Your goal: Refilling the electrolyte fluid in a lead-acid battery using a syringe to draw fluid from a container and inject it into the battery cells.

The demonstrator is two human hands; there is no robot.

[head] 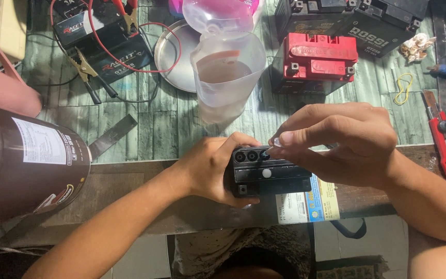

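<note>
Steadying the small black battery (269, 175) at the near edge of the worktop (130, 178), my left hand (212, 168) wraps closed around its left end. My right hand (341, 142) hovers over its top — fingertips pinched shut on a tiny clear cap (276, 142) just above the row of round filler holes. A clear plastic jug (228, 77) stands just behind; a red battery (318, 62) sits farther back.

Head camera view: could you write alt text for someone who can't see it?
Left hand steadies a small black rectangular battery at a wooden bench edge while right hand pinches a small clear piece over its openings. Behind: clear plastic jug, red-topped battery.
</note>
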